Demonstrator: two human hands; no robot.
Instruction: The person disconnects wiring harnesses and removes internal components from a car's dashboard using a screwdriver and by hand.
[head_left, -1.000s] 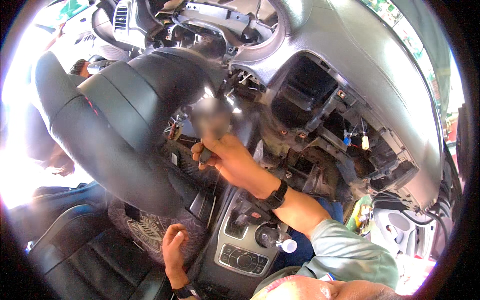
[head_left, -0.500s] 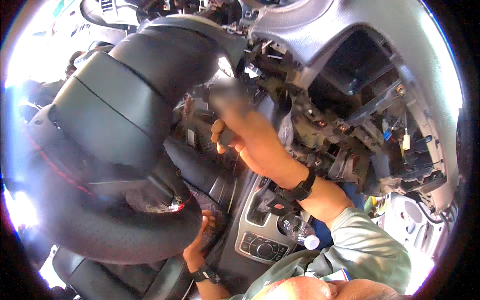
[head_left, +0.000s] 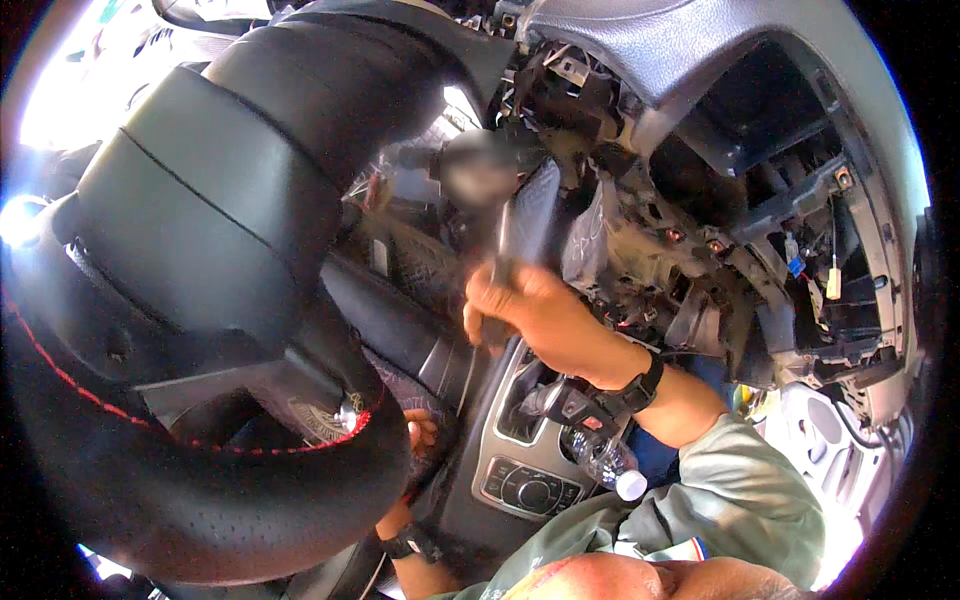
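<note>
To the left of the right hand's grip is one steering wheel [head_left: 225, 510] with red stitching. Down and left of that grip, past the wheel's rim, is the left hand [head_left: 422, 430]. There are two dark wristbands, one on the left wrist [head_left: 410, 543] and one on the right [head_left: 640, 385]. Below the grip lie one round dial [head_left: 533, 492] and one clear bottle [head_left: 605, 455] with a white cap. Up and to the right, in the stripped dashboard [head_left: 625, 40], hang two connectors, one blue [head_left: 796, 267] and one whitish [head_left: 834, 284].

The left hand shows only bent fingers, the rim covering much of it; whether it has hold of anything I cannot tell. The right hand [head_left: 540, 310] reaches in from the lower right, forearm slanting up and leftward, its fingers curled closed around one slim tool [head_left: 504, 235].

The tool stands nearly upright in the fist, its pale shaft rising above the thumb and a dark end showing below. Its outline is blurred, and its tip cannot be made out.
</note>
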